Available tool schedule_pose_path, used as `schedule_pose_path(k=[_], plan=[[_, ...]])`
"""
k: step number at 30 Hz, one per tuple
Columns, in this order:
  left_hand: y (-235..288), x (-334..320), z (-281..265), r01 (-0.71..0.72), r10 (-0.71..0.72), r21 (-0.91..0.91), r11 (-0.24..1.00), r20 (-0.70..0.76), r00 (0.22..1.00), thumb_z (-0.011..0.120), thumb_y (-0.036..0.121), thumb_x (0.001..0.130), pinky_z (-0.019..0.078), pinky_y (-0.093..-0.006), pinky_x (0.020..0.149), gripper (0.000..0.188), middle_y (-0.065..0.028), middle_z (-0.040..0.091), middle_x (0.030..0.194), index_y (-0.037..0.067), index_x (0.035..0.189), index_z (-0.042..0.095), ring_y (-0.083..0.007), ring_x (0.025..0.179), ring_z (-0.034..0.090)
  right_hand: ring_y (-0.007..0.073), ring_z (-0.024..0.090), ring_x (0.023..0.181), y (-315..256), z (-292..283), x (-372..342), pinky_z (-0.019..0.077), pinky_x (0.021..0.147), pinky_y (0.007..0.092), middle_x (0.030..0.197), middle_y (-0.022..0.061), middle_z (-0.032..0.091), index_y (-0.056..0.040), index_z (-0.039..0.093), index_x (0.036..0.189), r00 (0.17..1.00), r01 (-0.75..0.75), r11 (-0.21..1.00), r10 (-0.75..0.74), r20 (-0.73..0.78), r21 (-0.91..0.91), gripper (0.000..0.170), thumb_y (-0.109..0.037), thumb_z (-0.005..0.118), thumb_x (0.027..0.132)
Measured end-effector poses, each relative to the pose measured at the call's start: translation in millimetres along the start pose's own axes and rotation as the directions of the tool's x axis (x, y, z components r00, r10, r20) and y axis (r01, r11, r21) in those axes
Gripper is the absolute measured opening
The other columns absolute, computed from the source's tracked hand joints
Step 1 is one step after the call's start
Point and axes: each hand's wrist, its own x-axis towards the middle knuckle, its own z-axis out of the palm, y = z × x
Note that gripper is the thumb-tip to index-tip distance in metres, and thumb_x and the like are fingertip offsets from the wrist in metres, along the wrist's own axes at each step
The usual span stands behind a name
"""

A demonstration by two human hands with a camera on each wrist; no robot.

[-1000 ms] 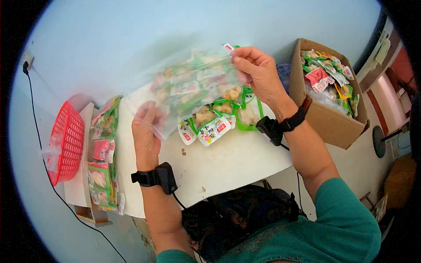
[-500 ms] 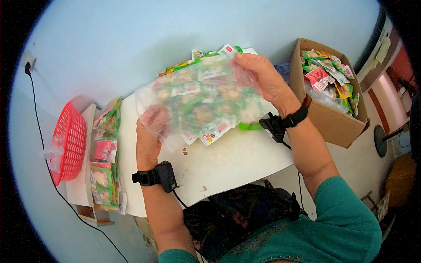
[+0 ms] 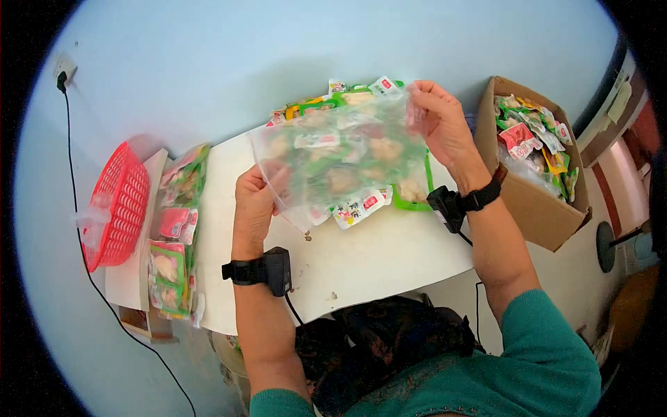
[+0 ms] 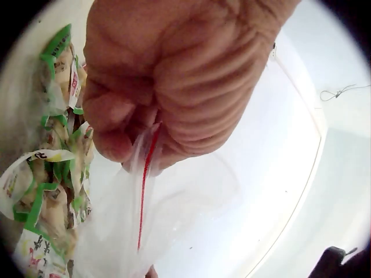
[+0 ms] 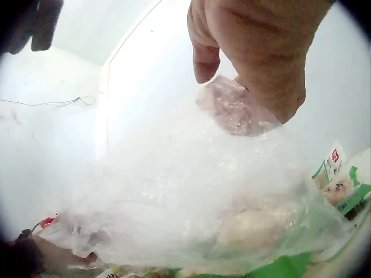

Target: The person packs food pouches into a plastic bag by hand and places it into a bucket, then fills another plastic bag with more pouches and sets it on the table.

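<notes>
A clear plastic bag (image 3: pixel 316 187) is stretched between my two hands, over a heap of food packets. My left hand (image 3: pixel 257 198) pinches its near left corner; in the left wrist view a red strip (image 4: pixel 144 197) runs along the bag just below those fingers. The far right corner is gripped by my right hand (image 3: pixel 448 128), and the right wrist view has the film (image 5: pixel 174 179) hanging slack and wrinkled beneath it. Green-and-white packets (image 3: pixel 363 208) with pale contents show through the film and stick out around it on the white table (image 3: pixel 389 257).
To the left, more packets (image 3: pixel 167 271) lie in a row beside a red plastic basket (image 3: pixel 118 215). A cardboard box (image 3: pixel 535 215) full of similar packets stands at the right. A black cable (image 3: pixel 73 181) hangs down the wall, and leads trail from both wrist cameras.
The bag has come down from higher against the wall and is spread flatter over the packets. Both hands keep hold of it and have shifted to the right in the head view, which itself moved slightly.
</notes>
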Motion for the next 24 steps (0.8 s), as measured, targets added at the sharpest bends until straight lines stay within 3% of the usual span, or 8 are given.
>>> schedule_pose_path(k=[2, 7, 11, 14, 17, 20, 23, 24], plan=[[-1.5, 2.2, -1.3, -0.010, 0.010, 0.021, 1.000, 0.005, 1.000, 0.069, 0.009, 0.086, 0.0302, -0.0192, 0.041, 0.009, 0.0045, 0.061, 0.073, 0.006, 0.093, 0.066, -0.0022, 0.050, 0.044, 0.0080, 0.059, 0.067, -8.1, -2.4, -0.7, 0.0491, 0.060, 0.0231, 0.078, -0.0001, 0.064, -0.0033, 0.066, 0.093, 0.991, -0.092, 0.995, 0.088, 0.103, 0.031, 0.015, -0.018, 0.064, 0.092], [-2.7, 1.7, 0.5, -0.011, 0.012, 0.044, 0.999, -0.024, 1.000, 0.070, 0.013, 0.087, 0.0296, -0.0192, 0.041, 0.009, 0.0050, 0.061, 0.073, 0.007, 0.092, 0.066, -0.0021, 0.050, 0.044, 0.0051, 0.056, 0.063, 4.6, 8.5, 2.0, 0.0452, 0.055, 0.0210, 0.076, -0.0019, 0.063, -0.0033, 0.068, 0.092, 0.997, -0.008, 0.997, 0.002, -0.071, -0.082, 0.014, -0.016, 0.065, 0.092], [-1.7, 0.2, -0.2, -0.029, 0.028, 0.017, 0.999, 0.035, 0.999, 0.070, 0.015, 0.087, 0.0303, -0.0191, 0.041, 0.011, 0.0055, 0.059, 0.071, 0.006, 0.092, 0.066, -0.0017, 0.050, 0.044, 0.0033, 0.055, 0.063, 7.6, 3.7, 2.2, 0.0439, 0.054, 0.0204, 0.078, -0.0027, 0.064, -0.0027, 0.069, 0.095, 0.987, 0.131, 0.973, -0.146, -0.065, -0.191, 0.012, -0.014, 0.065, 0.092], [-0.8, 1.1, -1.5, -0.011, 0.004, 0.098, 0.995, 0.068, 0.998, 0.070, 0.017, 0.087, 0.0294, -0.0190, 0.040, 0.013, 0.0061, 0.057, 0.070, 0.005, 0.093, 0.066, -0.0015, 0.050, 0.043, 0.0027, 0.054, 0.062, 8.4, 10.7, -0.2, 0.0430, 0.053, 0.0193, 0.077, -0.0031, 0.064, -0.0022, 0.070, 0.096, 0.949, 0.222, 0.924, -0.278, -0.151, -0.310, 0.014, -0.016, 0.065, 0.093], [5.9, -0.1, -4.8, 0.016, -0.034, 0.156, 0.988, 0.112, 0.993, 0.069, 0.018, 0.088, 0.0387, -0.0191, 0.048, 0.019, 0.0032, 0.062, 0.076, 0.004, 0.101, 0.066, -0.0029, 0.057, 0.051, 0.0024, 0.054, 0.061, 6.7, 10.0, 1.0, 0.0423, 0.052, 0.0190, 0.073, -0.0037, 0.063, -0.0020, 0.069, 0.098, 0.930, 0.240, 0.874, -0.332, -0.158, -0.422, 0.016, -0.016, 0.064, 0.094], [-3.6, 4.6, -0.8, -0.102, 0.104, 0.125, 0.987, -0.009, 0.995, 0.068, 0.018, 0.089, 0.0488, -0.0218, 0.064, 0.026, -0.0011, 0.067, 0.088, 0.003, 0.110, 0.066, -0.0064, 0.072, 0.060, 0.0032, 0.053, 0.057, 4.7, 11.2, 0.1, 0.0423, 0.050, 0.0193, 0.069, -0.0032, 0.061, -0.0017, 0.069, 0.099, 0.940, 0.232, 0.864, -0.317, -0.124, -0.447, 0.017, -0.017, 0.062, 0.095], [0.7, 4.2, 6.5, -0.240, 0.246, 0.109, 0.965, -0.045, 0.968, 0.066, 0.017, 0.091, 0.0509, -0.0254, 0.079, 0.030, -0.0037, 0.068, 0.099, 0.002, 0.116, 0.064, -0.0101, 0.087, 0.063, 0.0034, 0.053, 0.054, 2.4, 9.6, -1.3, 0.0422, 0.048, 0.0196, 0.067, -0.0026, 0.061, -0.0019, 0.070, 0.099, 0.963, 0.229, 0.888, -0.267, -0.042, -0.399, 0.019, -0.018, 0.060, 0.096], [0.2, 5.0, 6.5, -0.261, 0.269, 0.116, 0.958, -0.062, 0.961, 0.065, 0.017, 0.091, 0.0512, -0.0254, 0.078, 0.030, -0.0038, 0.068, 0.099, 0.001, 0.117, 0.064, -0.0106, 0.087, 0.063, 0.0033, 0.053, 0.053, 2.5, 10.2, -1.6, 0.0420, 0.047, 0.0195, 0.066, -0.0028, 0.061, -0.0020, 0.070, 0.098, 0.970, 0.209, 0.891, -0.242, -0.031, -0.403, 0.019, -0.018, 0.061, 0.096]])
